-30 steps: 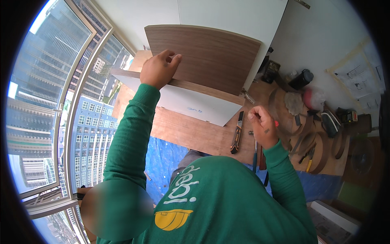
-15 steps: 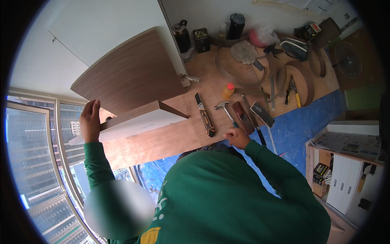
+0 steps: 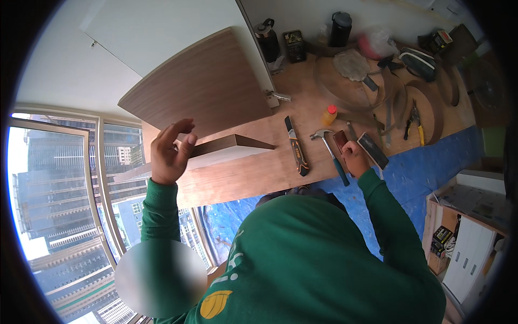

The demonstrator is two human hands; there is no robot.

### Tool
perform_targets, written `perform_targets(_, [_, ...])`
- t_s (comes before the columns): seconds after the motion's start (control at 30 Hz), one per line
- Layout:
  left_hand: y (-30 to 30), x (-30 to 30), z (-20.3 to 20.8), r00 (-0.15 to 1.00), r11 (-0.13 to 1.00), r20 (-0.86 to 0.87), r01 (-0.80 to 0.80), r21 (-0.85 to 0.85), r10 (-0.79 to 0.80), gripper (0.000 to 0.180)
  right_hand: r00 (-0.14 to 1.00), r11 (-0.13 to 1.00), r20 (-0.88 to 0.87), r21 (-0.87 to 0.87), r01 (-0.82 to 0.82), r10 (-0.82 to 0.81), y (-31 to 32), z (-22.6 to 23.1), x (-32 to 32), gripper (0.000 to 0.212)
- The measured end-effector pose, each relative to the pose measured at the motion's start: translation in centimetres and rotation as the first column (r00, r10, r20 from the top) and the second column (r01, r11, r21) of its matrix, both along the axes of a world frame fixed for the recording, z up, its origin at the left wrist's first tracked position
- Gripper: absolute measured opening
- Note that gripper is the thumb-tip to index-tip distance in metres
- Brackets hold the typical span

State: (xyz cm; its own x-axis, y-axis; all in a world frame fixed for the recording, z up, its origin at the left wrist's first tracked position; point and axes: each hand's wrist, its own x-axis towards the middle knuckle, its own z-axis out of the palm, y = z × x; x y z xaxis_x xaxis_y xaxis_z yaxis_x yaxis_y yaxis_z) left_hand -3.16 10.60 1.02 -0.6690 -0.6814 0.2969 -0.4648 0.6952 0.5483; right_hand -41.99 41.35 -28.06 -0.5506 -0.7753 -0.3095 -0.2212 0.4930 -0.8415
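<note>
My left hand (image 3: 171,152) is raised at the near end of a panel piece (image 3: 216,156) with a white face and brown edge. Its fingers are bent but apart, with nothing held. Over the tools at the bench front, my right hand (image 3: 355,159) has its fingers curled. It covers the lower part of a reddish-brown block (image 3: 340,139) and most of a long thin tool (image 3: 351,129), so its grip is hidden. A dark rectangular block (image 3: 373,152) lies to its right. Left of it are a claw hammer (image 3: 334,156) and a black-and-orange utility knife (image 3: 297,148).
A curved brown panel (image 3: 199,86) stands behind the white-faced piece. On the wooden bench (image 3: 237,175) are a red-capped bottle (image 3: 329,115), coiled edging strips (image 3: 426,108), yellow-and-black pliers (image 3: 414,124) and flasks (image 3: 340,29). Blue sheeting (image 3: 415,167) covers the floor. Windows (image 3: 54,183) line the left.
My left hand has come off the white-faced panel's end and moved right, its fingers parting. My right hand has reached forward and right onto the tools. The whole view has shifted.
</note>
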Motion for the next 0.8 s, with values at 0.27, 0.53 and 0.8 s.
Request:
perform_targets(0.27, [1.0,-3.3,0.2,0.925,0.920,0.327,0.286,-0.268,-0.193,0.058,0.881,0.892,-0.328,0.407,-0.194,0.342,1.2,-8.5,0.7,0.029])
perform_targets(0.53, [0.5,-3.1,-0.2,0.928,0.930,0.322,0.273,-0.245,-0.188,0.060,0.785,0.736,-0.376,0.662,-0.143,0.492,-2.9,-12.4,3.7,0.040])
perform_targets(0.8, [0.4,-2.8,-0.2,0.929,0.935,0.305,0.280,-0.216,-0.208,0.061,0.943,0.845,-0.265,0.534,-0.028,0.199,-4.2,-9.8,2.1,0.029])
